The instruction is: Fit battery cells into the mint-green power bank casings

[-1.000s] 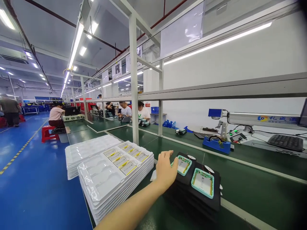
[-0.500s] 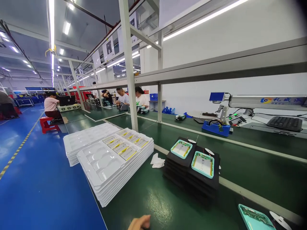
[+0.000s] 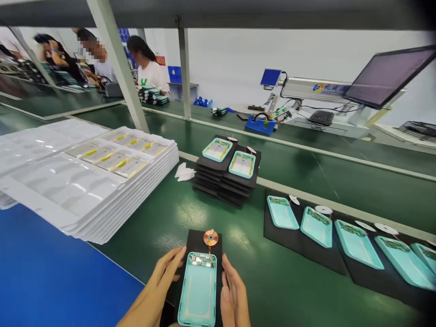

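Both hands (image 3: 163, 281) (image 3: 233, 290) flank teal shell (image 3: 198, 293) | black pad (image 3: 203, 240) beneath

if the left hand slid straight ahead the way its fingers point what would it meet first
Probably the black pad under the teal case: the left hand points up and right, fingertips at the pad's left edge. Beyond lies the copper coil. Depth is uncertain.
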### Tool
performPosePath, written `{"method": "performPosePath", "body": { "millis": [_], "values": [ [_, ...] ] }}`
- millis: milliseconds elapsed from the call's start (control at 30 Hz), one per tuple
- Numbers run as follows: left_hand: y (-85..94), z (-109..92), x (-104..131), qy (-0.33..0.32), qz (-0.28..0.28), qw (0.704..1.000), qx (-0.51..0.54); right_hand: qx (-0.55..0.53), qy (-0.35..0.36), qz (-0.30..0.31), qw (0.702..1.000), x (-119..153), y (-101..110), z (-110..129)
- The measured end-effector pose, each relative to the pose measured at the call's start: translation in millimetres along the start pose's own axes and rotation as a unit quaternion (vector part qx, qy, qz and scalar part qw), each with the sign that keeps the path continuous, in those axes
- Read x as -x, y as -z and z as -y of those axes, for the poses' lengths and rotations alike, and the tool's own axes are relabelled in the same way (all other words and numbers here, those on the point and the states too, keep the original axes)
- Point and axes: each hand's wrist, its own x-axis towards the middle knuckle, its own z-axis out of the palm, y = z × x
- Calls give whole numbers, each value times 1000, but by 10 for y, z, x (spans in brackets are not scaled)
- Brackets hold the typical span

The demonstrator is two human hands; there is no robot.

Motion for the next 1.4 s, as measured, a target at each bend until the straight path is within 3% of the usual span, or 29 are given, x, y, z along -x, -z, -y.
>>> {"method": "performPosePath", "body": {
  "millis": [100,200,300,400,500,967,1033,1200,1400],
  "values": [
    [-18,10,-33,8,14,1000,-4,5,11,6,1000,-13,94,-30],
    [14,21,-66,26,26,999,-35,77,29,16,997,-185,237,106],
    [63,-27,-128,39,53,994,-88,194,27,115,974,-477,326,360],
    [94,-96,-217,24,92,990,-105,213,-8,213,953,-732,310,566],
    [97,-129,-294,11,109,989,-100,207,-29,247,946,-846,246,616],
    [138,-44,-332,15,138,988,-67,170,-83,222,956,-784,174,372],
    [168,-88,-381,31,121,991,-42,169,-79,217,958,-777,172,354],
    [236,-271,-703,65,32,997,-29,169,-57,211,961,-775,175,246],
    [168,-303,-1126,45,78,996,-27,170,-47,216,960,-796,191,148]
  ]
}}
